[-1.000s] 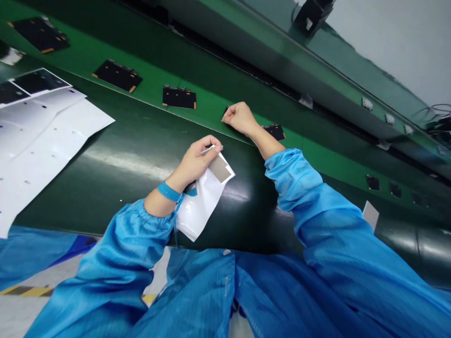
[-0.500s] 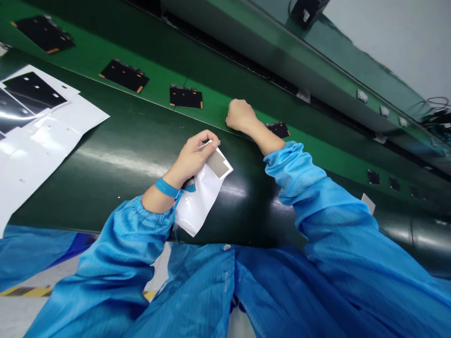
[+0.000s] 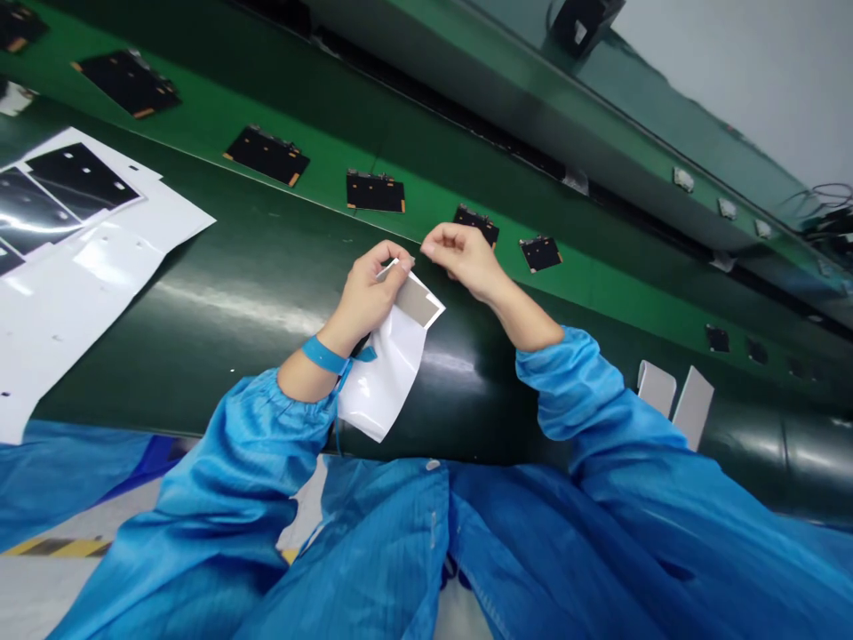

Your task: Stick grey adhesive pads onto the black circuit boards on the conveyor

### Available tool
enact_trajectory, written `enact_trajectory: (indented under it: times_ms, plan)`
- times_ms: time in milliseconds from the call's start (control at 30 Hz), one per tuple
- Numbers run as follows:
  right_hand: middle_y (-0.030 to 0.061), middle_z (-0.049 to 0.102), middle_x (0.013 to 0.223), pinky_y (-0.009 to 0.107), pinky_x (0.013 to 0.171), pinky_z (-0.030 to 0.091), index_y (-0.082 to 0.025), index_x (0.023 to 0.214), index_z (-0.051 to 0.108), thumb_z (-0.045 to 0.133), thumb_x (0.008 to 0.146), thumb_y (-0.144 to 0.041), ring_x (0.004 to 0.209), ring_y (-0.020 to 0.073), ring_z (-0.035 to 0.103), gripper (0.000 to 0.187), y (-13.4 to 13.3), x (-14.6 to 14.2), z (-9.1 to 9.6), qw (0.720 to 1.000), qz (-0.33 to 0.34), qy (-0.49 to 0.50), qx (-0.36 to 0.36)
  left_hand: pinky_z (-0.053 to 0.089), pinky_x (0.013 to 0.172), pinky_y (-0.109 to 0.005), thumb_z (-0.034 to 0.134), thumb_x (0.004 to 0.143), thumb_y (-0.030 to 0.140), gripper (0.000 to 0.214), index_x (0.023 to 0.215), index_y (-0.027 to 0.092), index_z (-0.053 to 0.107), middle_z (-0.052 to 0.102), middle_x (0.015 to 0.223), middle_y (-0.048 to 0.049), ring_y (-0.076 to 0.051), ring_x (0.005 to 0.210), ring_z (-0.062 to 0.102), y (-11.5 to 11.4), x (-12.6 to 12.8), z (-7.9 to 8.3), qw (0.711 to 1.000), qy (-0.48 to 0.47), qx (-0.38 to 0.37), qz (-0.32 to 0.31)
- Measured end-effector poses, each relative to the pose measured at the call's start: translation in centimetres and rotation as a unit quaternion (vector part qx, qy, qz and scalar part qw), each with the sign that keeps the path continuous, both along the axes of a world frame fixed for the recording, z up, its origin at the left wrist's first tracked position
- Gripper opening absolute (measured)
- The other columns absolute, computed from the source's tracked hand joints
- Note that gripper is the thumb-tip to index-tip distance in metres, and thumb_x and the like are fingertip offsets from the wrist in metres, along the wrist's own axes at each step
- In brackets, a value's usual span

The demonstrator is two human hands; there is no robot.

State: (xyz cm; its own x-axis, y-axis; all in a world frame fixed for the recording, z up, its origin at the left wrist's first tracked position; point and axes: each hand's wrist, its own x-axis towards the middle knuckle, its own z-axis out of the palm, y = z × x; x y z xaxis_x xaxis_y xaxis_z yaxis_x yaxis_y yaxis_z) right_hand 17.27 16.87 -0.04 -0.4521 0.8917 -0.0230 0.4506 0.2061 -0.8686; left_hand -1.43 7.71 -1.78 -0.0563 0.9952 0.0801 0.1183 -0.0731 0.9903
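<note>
My left hand (image 3: pixel 369 293) is closed on a white backing sheet (image 3: pixel 390 373) that carries a grey rectangular patch (image 3: pixel 416 304) near its top corner. The sheet hangs down past my wrist over the dark green table (image 3: pixel 219 302). My right hand (image 3: pixel 461 253) hovers just right of the sheet's top edge, fingers curled in a pinch, with nothing visible between them. Right behind it a small black board (image 3: pixel 477 222) lies on the bright green conveyor belt (image 3: pixel 200 107).
More black boards lie in a row on the belt (image 3: pixel 375 191) (image 3: pixel 267 154) (image 3: pixel 540 252) (image 3: pixel 126 82). White sheets with black panels (image 3: pixel 73 240) lie at the table's left. Two grey-white pieces (image 3: pixel 674 400) sit by my right sleeve. A raised green rail (image 3: pixel 600 142) runs behind the belt.
My right hand has pulled back from the belt toward the sheet in my left hand, uncovering a black board on the belt. The boards have shifted right in view.
</note>
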Motion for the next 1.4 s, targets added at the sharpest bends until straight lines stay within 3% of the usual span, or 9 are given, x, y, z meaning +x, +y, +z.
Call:
enact_trajectory:
  times_ms: [133, 267, 433, 533, 633, 867, 1233, 1400]
  plan:
    - [-0.0009, 0.058, 0.075, 0.025, 0.059, 0.037, -0.019, 0.086, 0.062, 0.073, 0.092, -0.041, 0.062, 0.0109, 0.043, 0.026, -3.7, -2.0, 1.0, 0.999, 0.019, 0.023, 0.022, 0.050, 0.076, -0.029, 0.067, 0.095, 0.050, 0.029, 0.088, 0.022, 0.063, 0.068, 0.086, -0.0020, -0.019, 0.082, 0.059, 0.0, 0.0, -0.3, 0.998, 0.043, 0.012, 0.035]
    - [-0.0013, 0.053, 0.070, 0.027, 0.064, 0.037, -0.019, 0.078, 0.058, 0.069, 0.089, -0.026, 0.066, 0.0128, 0.045, 0.017, -3.5, -2.2, 2.4, 0.995, 0.029, -0.026, 0.097, 0.053, 0.082, -0.030, 0.066, 0.096, 0.048, 0.026, 0.092, 0.022, 0.068, 0.073, 0.092, -0.0037, -0.021, 0.088, 0.064, 0.0, -0.1, -0.4, 0.998, 0.054, 0.014, 0.035]
    - [0.0005, 0.057, 0.075, 0.029, 0.071, 0.040, -0.020, 0.082, 0.058, 0.064, 0.090, -0.017, 0.072, 0.0153, 0.049, 0.010, 2.5, -4.1, 2.0, 0.989, 0.059, -0.053, 0.128, 0.055, 0.088, -0.032, 0.065, 0.095, 0.039, 0.031, 0.116, 0.019, 0.075, 0.077, 0.105, -0.0064, -0.023, 0.095, 0.068, 0.1, -0.2, -0.4, 0.997, 0.052, -0.005, 0.056]
    - [0.0018, 0.061, 0.077, 0.030, 0.077, 0.042, -0.019, 0.080, 0.059, 0.066, 0.087, -0.014, 0.078, 0.0165, 0.052, 0.011, 6.8, -6.2, 0.5, 0.982, 0.102, -0.115, 0.111, 0.054, 0.084, -0.031, 0.065, 0.094, 0.036, 0.033, 0.120, 0.018, 0.076, 0.076, 0.098, -0.0054, -0.022, 0.091, 0.067, 0.2, -0.4, -0.6, 0.998, 0.043, -0.017, 0.045]
    - [0.0039, 0.064, 0.079, 0.031, 0.080, 0.043, -0.018, 0.075, 0.059, 0.066, 0.083, -0.011, 0.080, 0.0170, 0.055, 0.012, 8.9, -7.6, -0.9, 0.978, 0.107, -0.161, 0.082, 0.053, 0.078, -0.030, 0.065, 0.094, 0.036, 0.034, 0.121, 0.018, 0.076, 0.073, 0.090, -0.0041, -0.022, 0.086, 0.066, 0.2, -0.6, -0.6, 0.999, 0.028, -0.027, 0.037]
    - [0.0040, 0.067, 0.076, 0.030, 0.079, 0.049, -0.014, 0.076, 0.065, 0.068, 0.080, -0.015, 0.077, 0.0168, 0.061, 0.006, 8.3, -7.1, -2.0, 0.987, 0.064, -0.148, 0.029, 0.052, 0.073, -0.029, 0.066, 0.094, 0.034, 0.031, 0.119, 0.018, 0.076, 0.070, 0.083, -0.0027, -0.019, 0.076, 0.063, 0.2, -0.2, -0.4, 0.999, 0.017, -0.030, 0.023]
    - [0.0006, 0.059, 0.063, 0.029, 0.073, 0.050, -0.014, 0.071, 0.068, 0.072, 0.073, -0.017, 0.071, 0.0159, 0.057, 0.005, 8.3, -5.8, -0.5, 0.972, 0.063, -0.224, 0.023, 0.054, 0.079, -0.031, 0.067, 0.097, 0.039, 0.031, 0.118, 0.019, 0.076, 0.071, 0.087, -0.0043, -0.021, 0.083, 0.066, 0.1, -0.3, -0.2, 0.999, 0.036, -0.013, 0.028]
    - [0.0028, 0.062, 0.068, 0.031, 0.080, 0.054, -0.013, 0.075, 0.069, 0.072, 0.075, -0.019, 0.076, 0.0183, 0.061, 0.006, 7.8, -5.1, 0.1, 0.962, 0.061, -0.262, 0.036, 0.054, 0.078, -0.031, 0.065, 0.097, 0.039, 0.031, 0.119, 0.020, 0.075, 0.072, 0.089, -0.0042, -0.022, 0.085, 0.066, 0.1, -0.3, 0.0, 0.998, 0.044, -0.025, 0.028]
